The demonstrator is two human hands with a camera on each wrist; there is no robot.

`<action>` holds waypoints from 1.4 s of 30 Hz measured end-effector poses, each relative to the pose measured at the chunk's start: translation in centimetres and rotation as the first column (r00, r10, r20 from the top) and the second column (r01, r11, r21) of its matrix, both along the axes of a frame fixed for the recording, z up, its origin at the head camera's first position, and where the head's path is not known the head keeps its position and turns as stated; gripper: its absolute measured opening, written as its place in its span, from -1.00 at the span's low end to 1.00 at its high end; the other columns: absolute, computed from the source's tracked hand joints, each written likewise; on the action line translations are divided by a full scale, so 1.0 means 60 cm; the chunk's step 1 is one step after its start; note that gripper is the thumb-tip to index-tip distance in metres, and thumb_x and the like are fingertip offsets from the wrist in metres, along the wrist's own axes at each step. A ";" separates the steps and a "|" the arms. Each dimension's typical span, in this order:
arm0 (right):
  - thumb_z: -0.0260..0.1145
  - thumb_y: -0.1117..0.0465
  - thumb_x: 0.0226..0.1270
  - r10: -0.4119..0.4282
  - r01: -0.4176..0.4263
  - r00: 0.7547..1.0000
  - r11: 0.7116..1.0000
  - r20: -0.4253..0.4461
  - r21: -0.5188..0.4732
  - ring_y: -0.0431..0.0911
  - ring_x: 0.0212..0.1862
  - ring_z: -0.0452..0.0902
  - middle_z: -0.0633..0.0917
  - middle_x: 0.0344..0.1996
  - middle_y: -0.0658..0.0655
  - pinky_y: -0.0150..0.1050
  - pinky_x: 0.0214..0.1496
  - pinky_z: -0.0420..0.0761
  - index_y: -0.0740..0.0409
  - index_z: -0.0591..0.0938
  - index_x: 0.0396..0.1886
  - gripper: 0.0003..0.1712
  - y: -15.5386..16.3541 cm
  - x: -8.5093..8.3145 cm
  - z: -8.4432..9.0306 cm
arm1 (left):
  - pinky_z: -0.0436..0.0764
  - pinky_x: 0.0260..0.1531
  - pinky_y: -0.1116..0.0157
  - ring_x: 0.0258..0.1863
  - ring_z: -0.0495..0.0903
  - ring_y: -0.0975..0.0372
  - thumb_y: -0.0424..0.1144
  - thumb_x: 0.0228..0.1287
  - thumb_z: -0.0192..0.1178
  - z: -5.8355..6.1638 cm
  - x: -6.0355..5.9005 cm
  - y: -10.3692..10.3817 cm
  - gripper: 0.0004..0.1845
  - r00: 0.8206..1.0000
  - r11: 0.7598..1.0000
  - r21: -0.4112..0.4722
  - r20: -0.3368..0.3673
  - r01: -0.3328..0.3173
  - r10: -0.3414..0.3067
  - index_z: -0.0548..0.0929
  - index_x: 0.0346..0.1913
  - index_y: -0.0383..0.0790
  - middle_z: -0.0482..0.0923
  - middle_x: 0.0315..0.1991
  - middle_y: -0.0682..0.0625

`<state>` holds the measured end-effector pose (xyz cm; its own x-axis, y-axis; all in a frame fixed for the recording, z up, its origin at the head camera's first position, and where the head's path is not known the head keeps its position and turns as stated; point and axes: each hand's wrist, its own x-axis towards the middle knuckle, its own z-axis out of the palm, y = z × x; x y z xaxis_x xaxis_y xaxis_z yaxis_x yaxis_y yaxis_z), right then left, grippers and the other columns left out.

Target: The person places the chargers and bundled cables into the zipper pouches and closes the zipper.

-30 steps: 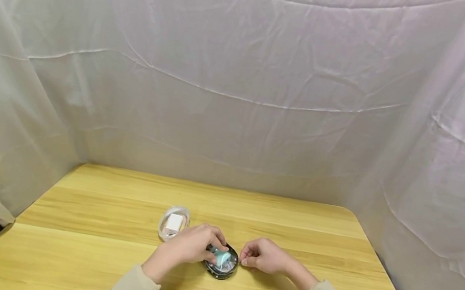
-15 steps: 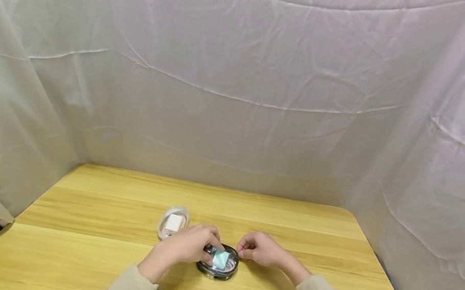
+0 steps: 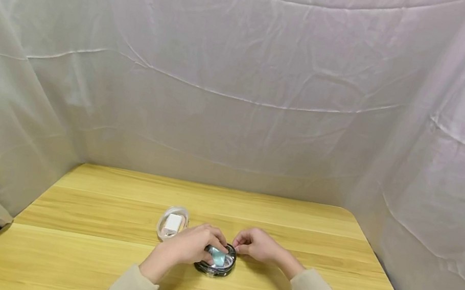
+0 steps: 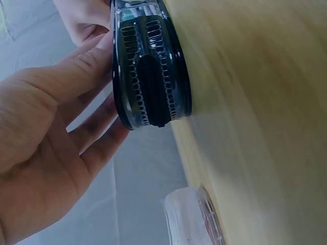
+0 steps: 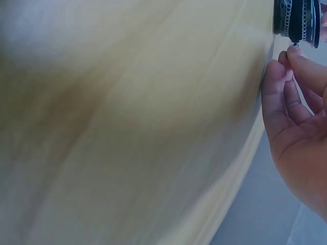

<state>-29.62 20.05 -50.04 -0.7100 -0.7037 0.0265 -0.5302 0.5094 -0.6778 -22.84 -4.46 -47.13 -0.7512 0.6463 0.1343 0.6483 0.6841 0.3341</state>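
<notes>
A round black zip case point(image 3: 216, 262) with a clear lid lies on the wooden table point(image 3: 99, 266); something teal shows through the lid. My left hand point(image 3: 190, 244) cups it from the left, fingers lying over the lid point(image 4: 118, 76). The zip teeth run round the case's side point(image 4: 153, 66). My right hand point(image 3: 255, 245) is at the case's far right edge, where its fingertips pinch the small zip pull point(image 5: 295, 47) beside the case point(image 5: 296, 20). The right hand's palm point(image 5: 301, 127) faces the camera in the right wrist view.
A second round case point(image 3: 173, 223), clear and white with a white block inside, lies just left of and behind my left hand, and shows blurred in the left wrist view point(image 4: 191, 219). White cloth point(image 3: 242, 89) hangs behind and at both sides of the table.
My right hand has moved left and a little away from me, along the case's rim. The case and left hand have shifted slightly left with it.
</notes>
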 end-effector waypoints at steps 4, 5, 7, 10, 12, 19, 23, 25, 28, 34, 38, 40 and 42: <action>0.40 0.38 0.40 0.010 -0.010 1.000 1.000 0.009 -0.002 -0.28 -0.31 0.55 0.74 -0.39 -0.03 -0.38 -0.21 0.59 0.29 0.73 -0.29 -0.95 0.002 -0.003 -0.002 | 0.56 0.31 0.12 0.24 0.57 0.18 -0.21 0.16 0.54 -0.003 -0.002 -0.003 -0.60 1.000 1.000 0.005 0.005 0.005 -0.005 0.82 0.10 0.02 0.68 0.15 0.18; 0.40 0.37 0.40 0.012 -0.012 1.000 1.000 0.013 -0.004 -0.28 -0.33 0.55 0.74 -0.39 -0.03 -0.39 -0.23 0.59 0.31 0.72 -0.29 -0.93 0.003 -0.004 -0.003 | 0.55 0.32 0.12 0.24 0.57 0.17 -0.20 0.16 0.54 -0.004 -0.003 -0.004 -0.60 1.000 1.000 0.007 0.005 0.008 -0.008 0.82 0.10 0.01 0.68 0.15 0.17; 0.42 0.37 0.39 0.014 -0.014 1.000 1.000 0.026 -0.010 -0.28 -0.35 0.55 0.74 -0.40 -0.03 -0.40 -0.27 0.59 0.32 0.72 -0.30 -0.93 0.003 -0.004 -0.004 | 0.54 0.33 0.12 0.25 0.57 0.18 -0.19 0.17 0.54 -0.005 -0.003 -0.004 -0.60 1.000 1.000 0.007 0.011 0.002 -0.002 0.82 0.10 0.03 0.68 0.16 0.18; 0.43 0.37 0.37 0.014 -0.013 0.999 1.000 0.045 -0.021 -0.24 -0.38 0.55 0.73 -0.41 -0.01 -0.41 -0.34 0.58 0.33 0.72 -0.29 -0.92 0.004 -0.002 -0.005 | 0.53 0.34 0.13 0.25 0.57 0.20 -0.19 0.17 0.53 -0.008 -0.004 -0.005 -0.60 1.000 1.000 0.007 0.019 -0.008 0.008 0.81 0.11 0.05 0.68 0.16 0.20; 0.43 0.36 0.37 0.012 -0.011 0.998 1.000 0.054 -0.023 -0.21 -0.38 0.56 0.73 -0.42 -0.01 -0.42 -0.36 0.58 0.32 0.72 -0.30 -0.93 0.005 -0.001 -0.005 | 0.53 0.34 0.13 0.25 0.57 0.21 -0.18 0.18 0.53 -0.009 -0.004 -0.005 -0.60 1.000 1.000 0.005 0.025 -0.013 0.013 0.81 0.11 0.06 0.68 0.16 0.22; 0.42 0.39 0.37 0.010 -0.010 0.999 1.000 0.050 -0.010 -0.23 -0.40 0.54 0.71 -0.44 0.00 -0.43 -0.36 0.55 0.24 0.72 -0.32 -0.95 0.005 0.003 0.001 | 0.54 0.33 0.12 0.24 0.58 0.21 -0.18 0.18 0.53 -0.010 -0.004 -0.005 -0.60 1.000 1.000 0.013 0.025 -0.013 0.012 0.81 0.11 0.06 0.68 0.16 0.22; 0.42 0.38 0.37 0.017 -0.017 0.999 1.000 0.031 0.006 -0.28 -0.39 0.51 0.70 -0.43 -0.03 -0.42 -0.34 0.54 0.25 0.71 -0.32 -0.95 0.007 0.005 0.004 | 0.55 0.32 0.13 0.23 0.59 0.21 -0.19 0.18 0.53 -0.007 -0.003 -0.004 -0.61 0.999 1.000 0.019 0.031 -0.012 0.012 0.81 0.10 0.06 0.69 0.15 0.22; 0.43 0.37 0.37 0.022 -0.022 1.000 1.000 0.014 0.016 -0.29 -0.39 0.50 0.70 -0.43 -0.04 -0.42 -0.33 0.54 0.24 0.71 -0.32 -0.94 0.008 0.005 0.004 | 0.56 0.31 0.14 0.23 0.60 0.21 -0.20 0.18 0.53 -0.006 -0.003 -0.003 -0.61 0.999 1.000 0.022 0.034 -0.012 0.011 0.82 0.09 0.05 0.69 0.14 0.22; 0.43 0.37 0.37 0.026 -0.026 1.000 0.999 0.002 0.022 -0.30 -0.38 0.50 0.70 -0.43 -0.04 -0.41 -0.32 0.54 0.21 0.72 -0.32 -0.95 0.011 0.004 0.003 | 0.57 0.30 0.16 0.22 0.61 0.22 -0.20 0.17 0.54 -0.004 -0.003 -0.002 -0.62 0.999 1.000 0.022 0.034 -0.014 0.014 0.82 0.09 0.04 0.69 0.14 0.22; 0.44 0.36 0.36 0.040 -0.040 0.999 0.999 0.004 0.015 -0.28 -0.37 0.51 0.71 -0.42 -0.02 -0.40 -0.30 0.56 0.18 0.72 -0.32 -0.95 0.014 0.004 0.003 | 0.58 0.28 0.15 0.22 0.61 0.21 -0.20 0.16 0.54 -0.003 -0.003 -0.002 -0.62 0.999 1.000 0.018 0.032 -0.024 0.024 0.83 0.08 0.04 0.70 0.13 0.24; 0.45 0.32 0.36 0.040 -0.040 0.999 0.999 0.005 0.023 -0.29 -0.37 0.52 0.71 -0.42 -0.04 -0.39 -0.29 0.58 0.20 0.73 -0.31 -0.95 0.015 0.004 0.002 | 0.58 0.29 0.15 0.21 0.61 0.21 -0.21 0.16 0.54 -0.004 -0.003 -0.002 -0.63 0.999 0.999 0.017 0.034 -0.027 0.027 0.83 0.07 0.04 0.70 0.13 0.23; 0.46 0.32 0.36 0.038 -0.038 0.999 0.999 0.002 0.032 -0.31 -0.36 0.53 0.70 -0.42 -0.07 -0.39 -0.27 0.59 0.19 0.73 -0.31 -0.95 0.016 0.005 0.001 | 0.58 0.28 0.15 0.20 0.62 0.21 -0.21 0.16 0.54 -0.004 -0.003 -0.003 -0.63 0.999 1.000 0.016 0.035 -0.025 0.025 0.83 0.07 0.05 0.70 0.13 0.23; 0.46 0.32 0.35 0.039 -0.039 0.999 0.999 -0.003 0.037 -0.31 -0.36 0.53 0.70 -0.42 -0.08 -0.39 -0.26 0.59 0.18 0.73 -0.31 -0.95 0.017 0.006 0.001 | 0.59 0.28 0.16 0.20 0.62 0.21 -0.21 0.16 0.54 -0.005 -0.003 -0.003 -0.63 0.999 1.000 0.014 0.036 -0.024 0.024 0.83 0.07 0.05 0.70 0.12 0.23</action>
